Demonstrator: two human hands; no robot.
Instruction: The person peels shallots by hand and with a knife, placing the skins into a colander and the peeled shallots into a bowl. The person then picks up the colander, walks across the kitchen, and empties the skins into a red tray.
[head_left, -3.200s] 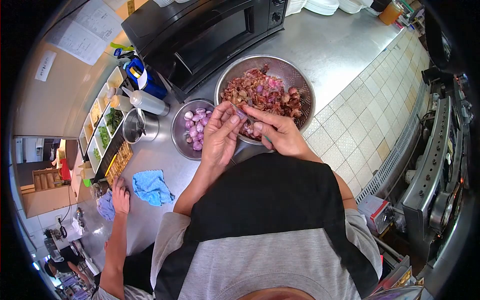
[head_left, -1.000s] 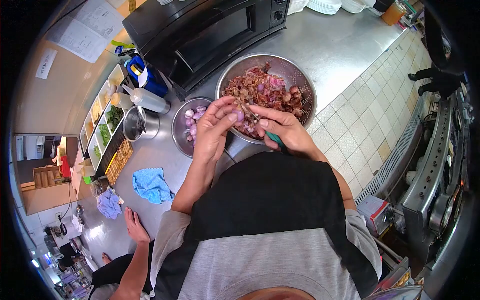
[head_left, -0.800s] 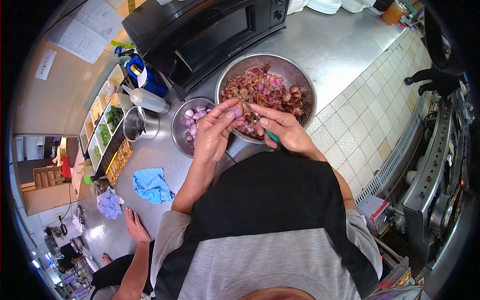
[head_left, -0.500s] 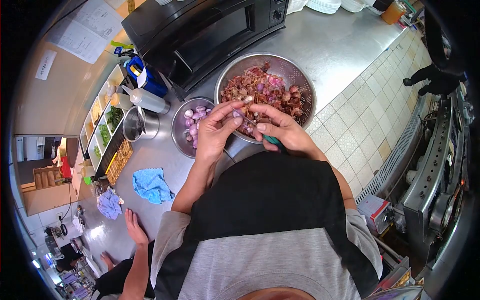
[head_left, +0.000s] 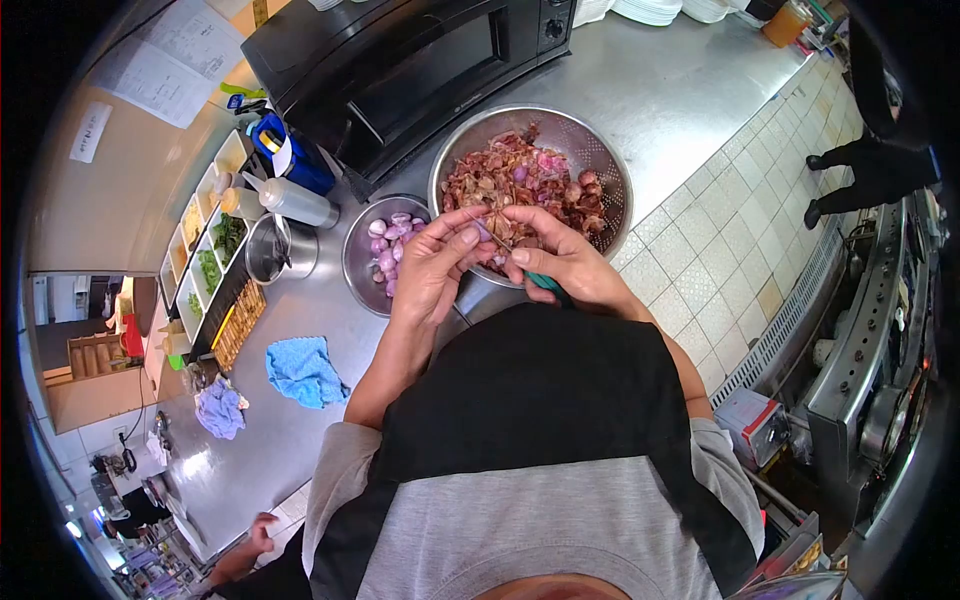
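Over the near rim of a steel colander (head_left: 610, 190) full of shallot skins and unpeeled shallots (head_left: 530, 180), my two hands work close together. My left hand (head_left: 432, 270) pinches a small purple shallot (head_left: 482, 232) at its fingertips. My right hand (head_left: 555, 262) grips a small knife with a green handle (head_left: 545, 283), its thin blade laid against the shallot. To the left a smaller steel bowl (head_left: 357, 268) holds several peeled purple shallots (head_left: 388, 250).
A black oven (head_left: 400, 70) stands behind the bowls. Squeeze bottles (head_left: 290, 203), a blue container (head_left: 290, 150), a steel pot (head_left: 272, 250) and garnish trays (head_left: 205, 260) line the left. Two cloths (head_left: 303, 372) lie on the steel counter. Another person's hand (head_left: 255, 535) shows at bottom left; someone walks at far right.
My hands have kept peeling, turning the shallot and sinking slightly toward the colander rim. The other person's hand at the lower left has withdrawn from the counter toward the bottom edge.
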